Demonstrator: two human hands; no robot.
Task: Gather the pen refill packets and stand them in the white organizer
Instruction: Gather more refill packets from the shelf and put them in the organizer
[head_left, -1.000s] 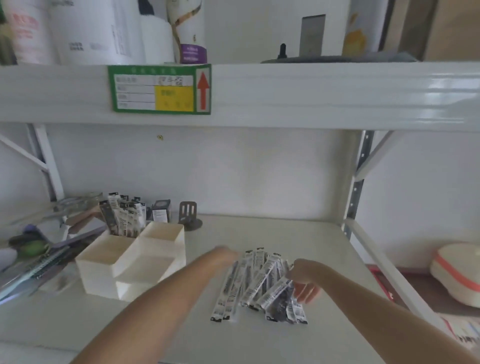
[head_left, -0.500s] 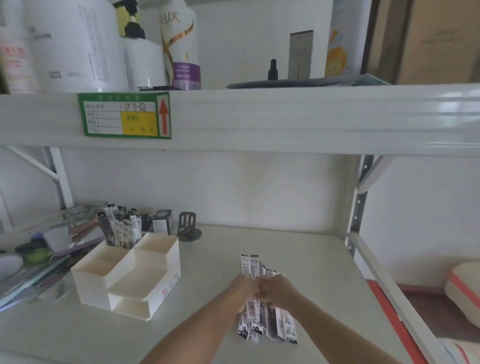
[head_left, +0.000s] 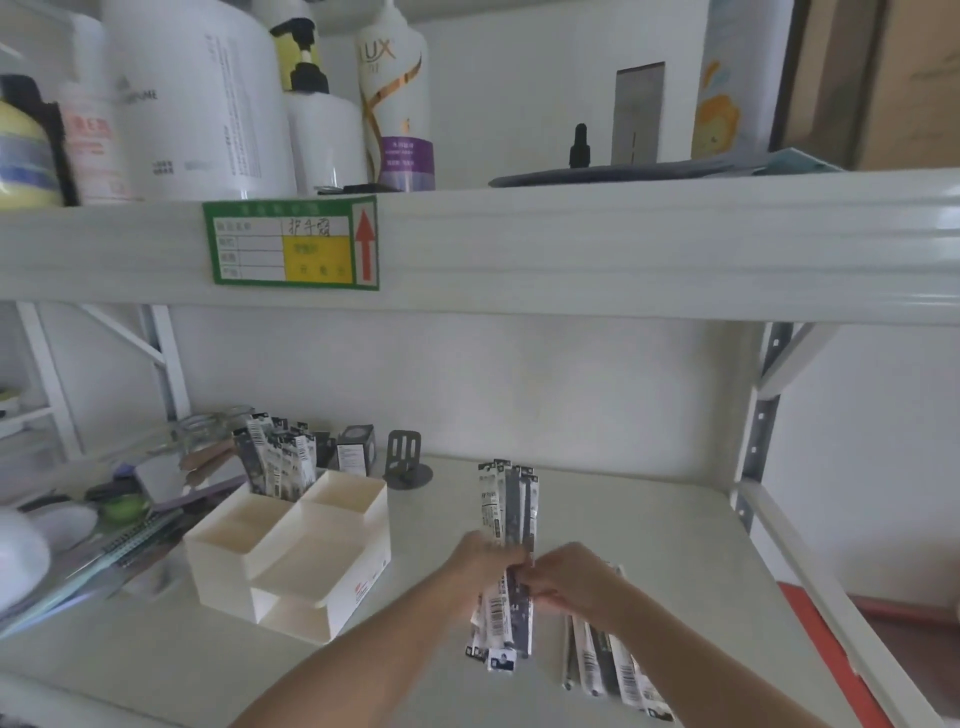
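My left hand (head_left: 480, 564) and my right hand (head_left: 569, 579) both grip one bundle of pen refill packets (head_left: 509, 509), long black-and-white sleeves held upright just above the shelf. A few more refill packets (head_left: 605, 662) lie flat on the shelf under my right forearm. The white organizer (head_left: 291, 551) stands to the left of my hands, with several open compartments. Its back left compartment holds several refill packets standing upright (head_left: 278, 465).
A small black box (head_left: 356, 449) and a dark metal bookend (head_left: 408, 462) stand behind the organizer. Notebooks, pens and a glass jar (head_left: 208, 426) crowd the shelf's left side. The upper shelf beam (head_left: 571, 249) hangs overhead. A shelf post (head_left: 756, 431) stands at right.
Both hands came together on the scattered packets, squared them into one bundle and lifted it upright. A few packets stayed flat on the shelf. The view tilted upward.
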